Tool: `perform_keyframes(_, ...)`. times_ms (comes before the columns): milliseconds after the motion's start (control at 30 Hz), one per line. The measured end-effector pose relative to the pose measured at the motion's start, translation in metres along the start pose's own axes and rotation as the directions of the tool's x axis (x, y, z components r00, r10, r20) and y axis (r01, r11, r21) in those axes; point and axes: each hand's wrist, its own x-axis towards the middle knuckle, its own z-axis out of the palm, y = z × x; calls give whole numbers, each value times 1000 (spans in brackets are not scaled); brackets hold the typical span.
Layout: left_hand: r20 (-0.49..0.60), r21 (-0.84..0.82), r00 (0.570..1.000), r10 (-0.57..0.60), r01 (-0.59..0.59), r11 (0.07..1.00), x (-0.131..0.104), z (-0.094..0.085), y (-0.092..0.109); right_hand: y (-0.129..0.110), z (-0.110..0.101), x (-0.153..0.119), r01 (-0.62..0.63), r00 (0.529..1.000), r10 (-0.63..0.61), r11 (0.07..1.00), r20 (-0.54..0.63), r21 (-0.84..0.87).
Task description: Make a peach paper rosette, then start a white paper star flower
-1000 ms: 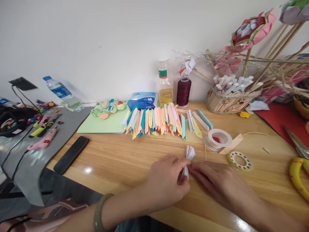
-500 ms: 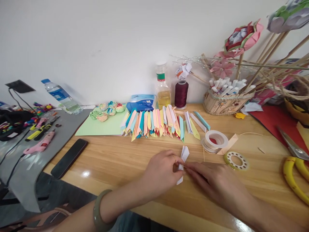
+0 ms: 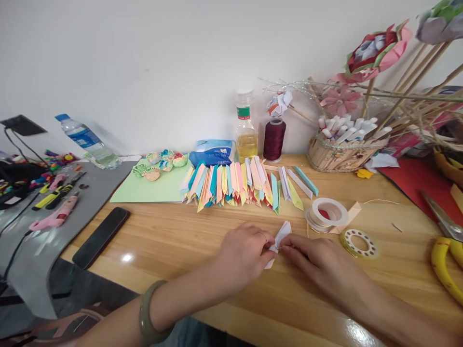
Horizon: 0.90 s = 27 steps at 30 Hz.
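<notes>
My left hand [image 3: 246, 253] pinches a white folded paper strip [image 3: 282, 232] between thumb and fingers, just above the wooden table. The strip stands tilted, its upper end leaning right and its lower end showing below the fingers. Closed against the strip's middle, my right hand [image 3: 314, 258] pinches a thin pale cord [image 3: 279, 248], mostly hidden by the fingertips. Right of the hands sit a white spool of cord [image 3: 329, 212] and a roll of yellowish tape [image 3: 359, 242]. Behind them lies a row of colourful folded paper strips [image 3: 231, 183].
A black phone [image 3: 101, 237] lies at the left. Yellow-handled scissors [image 3: 443, 262] rest at the right edge. Along the wall stand an oil bottle [image 3: 247, 130], a dark red thread spool [image 3: 274, 140] and a basket of markers [image 3: 343, 152]. A pink glue gun [image 3: 54, 214] lies on the grey surface.
The white paper strip has tilted further to the right, and both hands have shifted slightly. My right fingers are now closer against the strip. The view has turned slightly.
</notes>
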Motion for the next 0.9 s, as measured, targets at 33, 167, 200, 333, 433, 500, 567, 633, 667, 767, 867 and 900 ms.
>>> perform_keyframes(33,-9,45,998,59,-58,997,0,1,-3,-1,1,1,7,1000,-8,998,-20,-69)
perform_keyframes(167,-6,177,969,247,-242,954,0,6,-12,-2,2,4,29,998,-37,983,-46,-180)
perform_keyframes(200,-10,190,964,264,-257,947,-1,7,-13,-2,1,5,24,999,-30,987,-35,-160)
perform_keyframes(333,-43,236,959,281,-264,935,-3,9,-14,-1,-2,8,-26,999,28,999,34,-46)
perform_keyframes(433,-38,317,941,335,-307,898,-4,7,-10,-1,-3,10,-62,996,62,998,59,-2)
perform_keyframes(500,-32,375,922,385,-346,860,-5,6,-7,-2,-4,10,-72,996,70,997,57,18)
perform_keyframes(567,-36,423,904,426,-373,826,-5,6,-5,-3,-4,10,-74,996,72,997,47,37)
perform_keyframes(633,-42,450,894,446,-382,807,-6,8,-6,-3,-4,10,-76,997,74,995,36,57)
perform_keyframes(667,-43,452,894,447,-382,806,-6,9,-7,-3,-4,10,-79,996,77,995,34,67)
perform_keyframes(767,-39,427,904,425,-369,825,-4,12,-11,-2,-5,11,-96,995,92,990,42,105)
perform_keyframes(867,-17,427,897,441,-392,815,-2,12,-12,-2,-6,13,-136,989,127,981,70,136)
perform_keyframes(900,-7,440,892,452,-404,802,-2,11,-12,-2,-7,14,-153,987,142,978,80,141)
